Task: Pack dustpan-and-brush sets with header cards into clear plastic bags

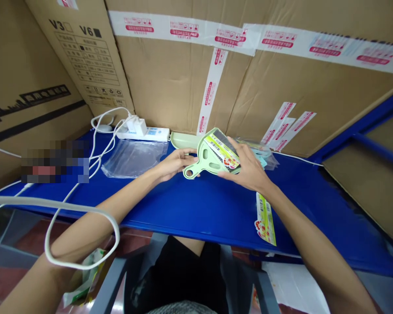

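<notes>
A light green mini dustpan (pixel 203 165) is held up above the blue table, its looped handle toward my left. Across its pan lies a dark strip, perhaps a brush, with a yellow-green printed card (pixel 221 150) on top. My right hand (pixel 247 165) grips the pan's right side, fingers over the card and thumb at the lower edge. At the handle end, my left hand (pixel 178 165) has its fingers closed on the dustpan's left side, partly hidden behind it. Another printed card (pixel 265 219) lies on the table below my right wrist.
Clear plastic bags (pixel 136 158) lie left of my hands. Behind are a white power strip (pixel 157 134) with cables and another green piece (pixel 185 140). Bagged pale-blue items (pixel 263 153) sit beyond my right hand. Cardboard (pixel 170 83) walls the back; a white cable loop (pixel 81 208) hangs over my left forearm.
</notes>
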Available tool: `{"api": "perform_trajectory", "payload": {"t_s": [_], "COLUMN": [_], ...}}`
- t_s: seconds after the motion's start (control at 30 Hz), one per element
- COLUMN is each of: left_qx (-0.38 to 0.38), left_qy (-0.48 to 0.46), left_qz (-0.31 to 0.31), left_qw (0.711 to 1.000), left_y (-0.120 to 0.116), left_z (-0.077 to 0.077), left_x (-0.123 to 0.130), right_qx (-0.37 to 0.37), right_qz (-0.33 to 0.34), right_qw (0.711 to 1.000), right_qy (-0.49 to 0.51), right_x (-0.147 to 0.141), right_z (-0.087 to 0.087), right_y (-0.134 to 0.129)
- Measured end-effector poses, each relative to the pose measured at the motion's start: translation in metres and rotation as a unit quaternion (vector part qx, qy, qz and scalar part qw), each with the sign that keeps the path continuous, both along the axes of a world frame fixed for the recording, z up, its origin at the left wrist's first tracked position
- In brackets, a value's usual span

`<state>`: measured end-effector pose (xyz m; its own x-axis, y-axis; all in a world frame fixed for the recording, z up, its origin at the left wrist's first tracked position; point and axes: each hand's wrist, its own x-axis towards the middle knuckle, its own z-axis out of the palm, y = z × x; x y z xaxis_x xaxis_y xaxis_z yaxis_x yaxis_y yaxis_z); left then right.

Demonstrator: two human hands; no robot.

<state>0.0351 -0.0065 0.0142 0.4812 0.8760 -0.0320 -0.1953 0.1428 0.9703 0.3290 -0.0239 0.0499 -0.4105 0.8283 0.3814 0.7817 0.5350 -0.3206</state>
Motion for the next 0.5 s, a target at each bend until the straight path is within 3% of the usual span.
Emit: {"api": "perform_trajectory", "payload": {"t_s": [0.23, 0.4, 0.5], "left_qx": [0.005, -0.015, -0.011], "left_qy": [-0.015, -0.002, 0.002], "left_qz": [0.047, 0.052, 0.059], "left_qw": [0.999, 0.999, 0.998], "left_y": [0.004, 0.003, 0.004], "left_z": [0.003, 0.001, -0.002], "left_x": [-0.007, -0.003, -0.005], "right_qx": [0.033, -0.008, -0.079], "right_qz": [-0.019, -0.035, -0.009], "right_qw": [0.999, 0.996, 0.980], "right_qy": [0.035, 0.086, 0.182], "right_x": [0.001, 0.005, 0.011], "right_z": [-0.023, -0.032, -0.033], "right_y": [-0.004, -0.006, -0.002]}}
